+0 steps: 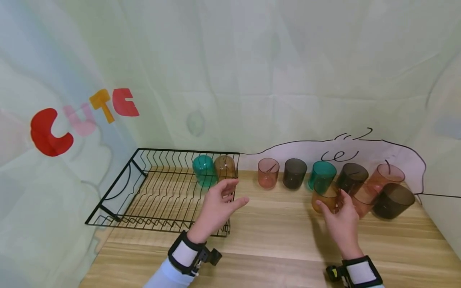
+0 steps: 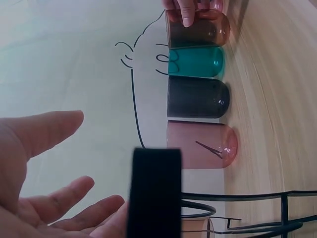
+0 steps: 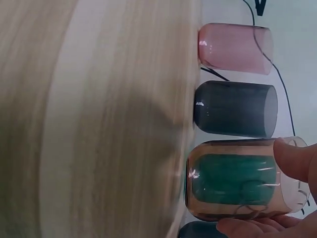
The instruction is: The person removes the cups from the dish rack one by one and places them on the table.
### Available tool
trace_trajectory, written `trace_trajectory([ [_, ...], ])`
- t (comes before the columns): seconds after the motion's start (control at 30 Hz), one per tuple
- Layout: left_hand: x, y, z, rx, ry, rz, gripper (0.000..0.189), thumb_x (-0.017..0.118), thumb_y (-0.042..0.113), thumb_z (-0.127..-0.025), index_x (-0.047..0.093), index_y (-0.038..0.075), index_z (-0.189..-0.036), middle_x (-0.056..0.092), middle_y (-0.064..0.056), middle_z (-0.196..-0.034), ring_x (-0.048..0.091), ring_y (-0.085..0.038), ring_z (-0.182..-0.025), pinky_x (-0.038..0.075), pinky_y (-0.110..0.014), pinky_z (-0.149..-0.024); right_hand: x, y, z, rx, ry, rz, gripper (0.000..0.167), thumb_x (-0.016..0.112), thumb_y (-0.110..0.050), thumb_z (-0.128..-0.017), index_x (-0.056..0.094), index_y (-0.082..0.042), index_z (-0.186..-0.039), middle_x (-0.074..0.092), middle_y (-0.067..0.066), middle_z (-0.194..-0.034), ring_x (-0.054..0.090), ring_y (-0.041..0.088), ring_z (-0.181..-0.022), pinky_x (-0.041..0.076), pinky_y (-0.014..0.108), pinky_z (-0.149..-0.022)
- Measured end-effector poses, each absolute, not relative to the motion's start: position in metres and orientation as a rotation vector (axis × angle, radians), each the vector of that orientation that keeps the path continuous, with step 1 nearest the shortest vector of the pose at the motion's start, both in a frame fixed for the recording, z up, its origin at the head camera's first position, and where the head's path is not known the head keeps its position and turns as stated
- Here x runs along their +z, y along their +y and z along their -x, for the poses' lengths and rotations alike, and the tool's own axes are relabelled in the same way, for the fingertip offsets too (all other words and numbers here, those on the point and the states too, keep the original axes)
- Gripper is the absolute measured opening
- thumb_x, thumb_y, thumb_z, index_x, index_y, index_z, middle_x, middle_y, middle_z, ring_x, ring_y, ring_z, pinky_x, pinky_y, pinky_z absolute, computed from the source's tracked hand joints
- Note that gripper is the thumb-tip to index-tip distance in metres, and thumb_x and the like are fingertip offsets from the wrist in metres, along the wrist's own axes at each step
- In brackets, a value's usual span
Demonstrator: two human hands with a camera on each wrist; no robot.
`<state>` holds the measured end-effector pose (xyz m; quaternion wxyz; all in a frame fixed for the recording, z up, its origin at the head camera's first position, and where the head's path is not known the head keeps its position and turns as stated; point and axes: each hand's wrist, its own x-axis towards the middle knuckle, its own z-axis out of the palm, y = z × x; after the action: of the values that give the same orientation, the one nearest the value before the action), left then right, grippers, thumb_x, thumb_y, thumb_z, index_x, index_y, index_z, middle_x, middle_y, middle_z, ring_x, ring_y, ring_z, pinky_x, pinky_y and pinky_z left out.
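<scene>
My right hand [image 1: 343, 226] grips an amber tumbler [image 1: 321, 200], thumb on one side and fingers on the other. In the right wrist view the amber tumbler [image 3: 237, 212] overlaps a teal tumbler [image 3: 233, 178], which shows through its clear wall. My left hand [image 1: 217, 206] holds nothing; its fingers are spread loosely over the right end of a black wire rack [image 1: 187, 151]. Inside the rack, a teal tumbler [image 1: 204, 171] and a brown tumbler [image 1: 225, 167] stand side by side, upside down, at the back right corner.
Along the back of the wooden table [image 1: 273, 240] stand a pink tumbler [image 1: 268, 176], a dark grey tumbler [image 1: 294, 176] and a teal tumbler [image 1: 325, 170]. Farther right are more dark and pink tumblers, including a wide dark one [image 1: 392, 204]. A printed curtain [image 1: 270, 80] hangs behind.
</scene>
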<state>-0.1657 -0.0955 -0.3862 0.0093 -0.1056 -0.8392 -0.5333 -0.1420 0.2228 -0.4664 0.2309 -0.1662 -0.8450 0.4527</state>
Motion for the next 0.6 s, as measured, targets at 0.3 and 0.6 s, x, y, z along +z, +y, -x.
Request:
trace_trajectory([
  [0.3, -0.3857, -0.0967, 0.1639, -1.648, -2.645, 0.326, 0.053, 0.078, 0.029, -0.075, 0.056, 0.021, -0.122, 0.056, 0.001, -0.127, 0.055, -0.025, -0.117, 0.051, -0.035, -0.092, -0.4698, 0.2262, 0.1439, 1.297, -2.352, 0.507, 0.078, 0.073, -0.025, -0.081, 0.030, 0.002, -0.140, 0.043, 0.027, -0.138, 0.046, 0.043, -0.124, 0.042, 0.054, -0.097],
  [0.6, -0.3850, -0.0993, 0.1631, -1.634, -2.642, 0.355, 0.054, 0.079, 0.030, -0.073, 0.057, 0.020, -0.121, 0.056, 0.000, -0.128, 0.055, -0.027, -0.118, 0.050, -0.040, -0.094, -0.4734, 0.2307, 0.1447, 1.313, -2.351, 0.522, 0.076, 0.070, -0.023, -0.084, 0.028, 0.002, -0.141, 0.044, 0.028, -0.136, 0.046, 0.041, -0.124, 0.042, 0.053, -0.097],
])
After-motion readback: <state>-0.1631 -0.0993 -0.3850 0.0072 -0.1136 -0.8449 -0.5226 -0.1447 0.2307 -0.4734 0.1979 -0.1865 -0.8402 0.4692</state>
